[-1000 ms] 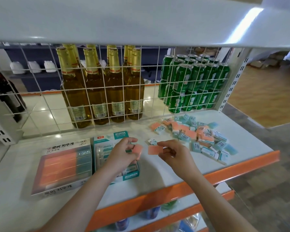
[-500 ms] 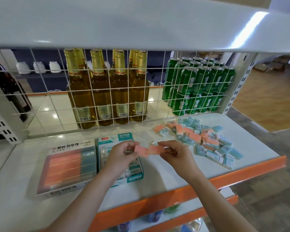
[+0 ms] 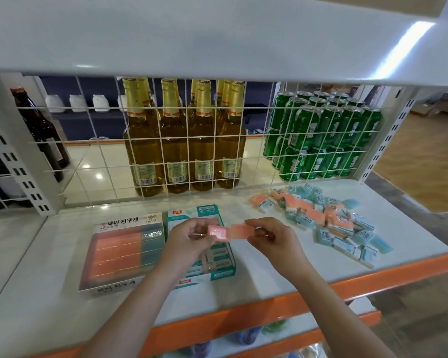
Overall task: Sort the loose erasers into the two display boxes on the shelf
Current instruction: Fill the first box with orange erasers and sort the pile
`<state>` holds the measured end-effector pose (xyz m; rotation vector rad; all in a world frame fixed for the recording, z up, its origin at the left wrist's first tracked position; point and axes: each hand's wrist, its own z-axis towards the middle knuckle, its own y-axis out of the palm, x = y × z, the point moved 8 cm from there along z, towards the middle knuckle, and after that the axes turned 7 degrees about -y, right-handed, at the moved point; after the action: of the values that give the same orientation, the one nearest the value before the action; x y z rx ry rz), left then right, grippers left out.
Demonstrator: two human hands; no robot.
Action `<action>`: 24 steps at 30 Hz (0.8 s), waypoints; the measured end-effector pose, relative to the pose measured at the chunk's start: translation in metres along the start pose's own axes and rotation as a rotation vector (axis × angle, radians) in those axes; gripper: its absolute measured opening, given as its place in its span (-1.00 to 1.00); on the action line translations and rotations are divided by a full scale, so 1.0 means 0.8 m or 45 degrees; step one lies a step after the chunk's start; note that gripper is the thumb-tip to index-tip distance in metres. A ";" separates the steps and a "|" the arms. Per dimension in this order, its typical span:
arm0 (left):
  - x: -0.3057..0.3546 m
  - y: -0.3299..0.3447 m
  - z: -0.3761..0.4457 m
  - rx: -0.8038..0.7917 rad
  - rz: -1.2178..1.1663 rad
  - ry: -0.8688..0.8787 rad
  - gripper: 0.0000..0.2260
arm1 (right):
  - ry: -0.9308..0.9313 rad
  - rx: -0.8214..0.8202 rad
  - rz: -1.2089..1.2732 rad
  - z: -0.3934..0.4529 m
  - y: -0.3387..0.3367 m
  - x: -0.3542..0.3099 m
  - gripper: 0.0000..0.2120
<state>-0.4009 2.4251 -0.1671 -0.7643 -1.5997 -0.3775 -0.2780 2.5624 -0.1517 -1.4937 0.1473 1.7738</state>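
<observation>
A: How full is the orange box (image 3: 122, 250), left of the teal box (image 3: 202, 244)?
B: Nearly full. Over the teal box, left hand (image 3: 189, 237) pinches one orange eraser (image 3: 217, 232), right hand (image 3: 272, 237) pinches another (image 3: 241, 230).
A: And right of it?
B: The loose pile (image 3: 323, 218), mostly unsorted.

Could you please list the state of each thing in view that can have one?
Left hand: pinches a pink eraser.
Right hand: pinches a second pink eraser, end to end with the first.
Pink display box: open-topped, nearly full.
Teal display box: open, partly filled.
Loose erasers: unsorted pile on the shelf.
</observation>
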 end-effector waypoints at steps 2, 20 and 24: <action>0.000 -0.014 -0.002 0.032 0.015 -0.004 -0.79 | -0.006 -0.008 -0.014 0.003 0.008 -0.003 -0.73; -0.035 -0.217 -0.053 0.507 0.437 -0.008 -0.77 | -0.162 -0.353 -0.275 0.011 0.150 -0.062 -0.72; -0.043 -0.220 -0.060 0.529 0.552 -0.022 -0.77 | -0.209 -0.481 -0.358 0.008 0.183 -0.068 -0.75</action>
<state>-0.4813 2.2578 -0.1592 -0.7627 -1.4145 0.2690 -0.3752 2.4402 -0.1588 -1.5266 -0.4830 1.7440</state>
